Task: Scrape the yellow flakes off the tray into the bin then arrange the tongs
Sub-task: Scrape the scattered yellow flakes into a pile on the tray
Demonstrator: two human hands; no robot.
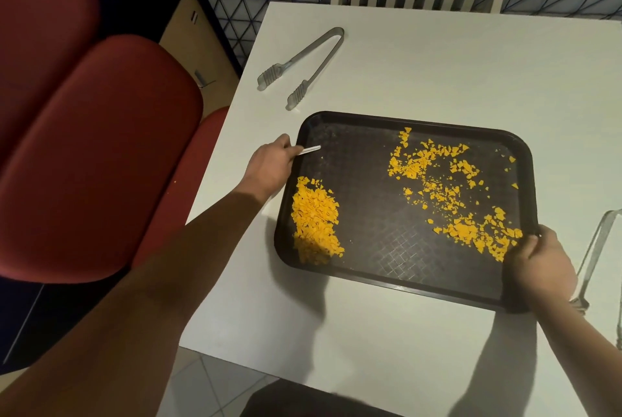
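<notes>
1. Gripped at two points: left hand (269, 164) pinches a thin white scraper (309, 150) over the tray's far-left corner; right hand (538, 265) curls round the near-right rim of the black tray (370, 282).
2. Tray sits on the white table (437, 63), long axis running left to right. Looks slightly tipped or lifted on the right side — can't tell for sure.
3. Yellow flakes (314, 219) — a dense heap against the left wall of the tray, just near of the scraper hand. A second, scattered lot lies across the right half, some touching the right hand's fingers.
4. Key relation: the heap lies just near of the scraper tip, along the left rim. The left hand is much closer to it; the loose flakes lie to the right, well apart from the scraper.
5. No bin visible. Red seat cushions (94, 147) sit left of the table — the bin may be down that side, but that's a guess.
6. Judgement: scraping is partway; the right-half flakes still need pulling left to join the heap.
7. Tongs (303, 63) lie open on the table beyond the tray's far-left corner, untouched. Another metal utensil (595, 255) shows at the right edge, partly cut off, possibly a second pair.
</notes>
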